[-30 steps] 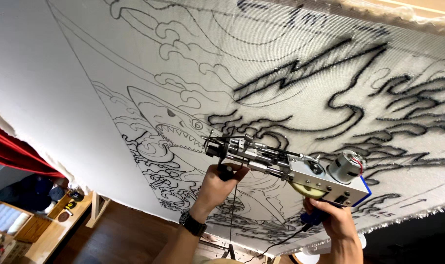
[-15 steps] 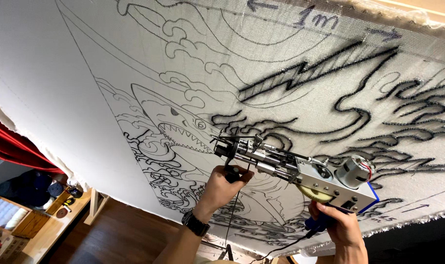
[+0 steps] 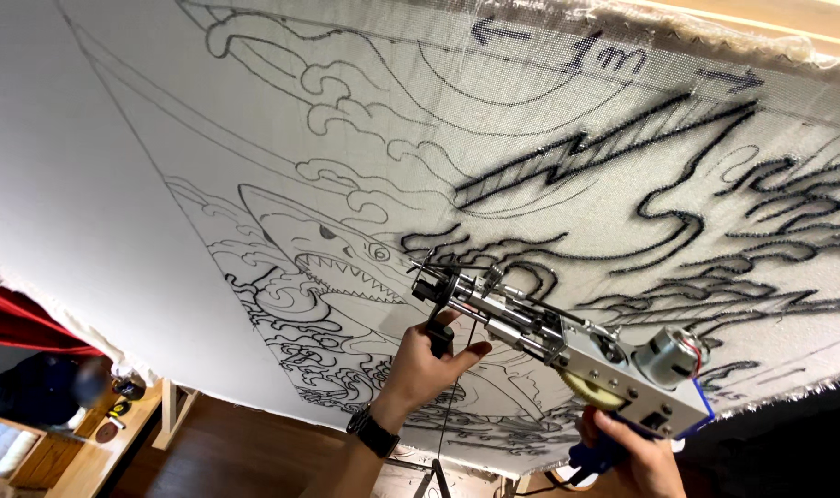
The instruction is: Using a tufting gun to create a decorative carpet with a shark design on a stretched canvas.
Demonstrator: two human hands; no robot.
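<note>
Head view: one tufting gun (image 3: 567,355) lies across the lower middle, its needle end at 10 o'clock against one stretched cloth (image 3: 365,184), its motor end at 4 o'clock; two hands hold it. The left hand (image 3: 429,364) sits under the front of the gun, fingers (image 3: 466,352) wrapped around one black front handle (image 3: 438,337); a dark watch (image 3: 374,431) rings that wrist. The right hand (image 3: 637,456) is at 5 o'clock, low in the frame, fingers closed on one blue rear grip (image 3: 593,456); part of that hand is cut off by the lower edge. One round silver motor (image 3: 674,355) tops the gun's rear, with one pale yellow gear (image 3: 593,392) just below it at 7 o'clock. The cloth fills most of the frame; it bears one drawn shark (image 3: 332,254) at 9 o'clock from the needle, with wave lines beneath; black tufted strokes (image 3: 614,152) spread at 1 o'clock, one of them a lightning shape. One thin black cord (image 3: 449,406) hangs down beside the left wrist. At 8 o'clock, far below, stands one wooden desk (image 3: 88,456) with small things on it, too blurred to tell apart; red fabric (image 3: 19,318) shows at the left edge.
</note>
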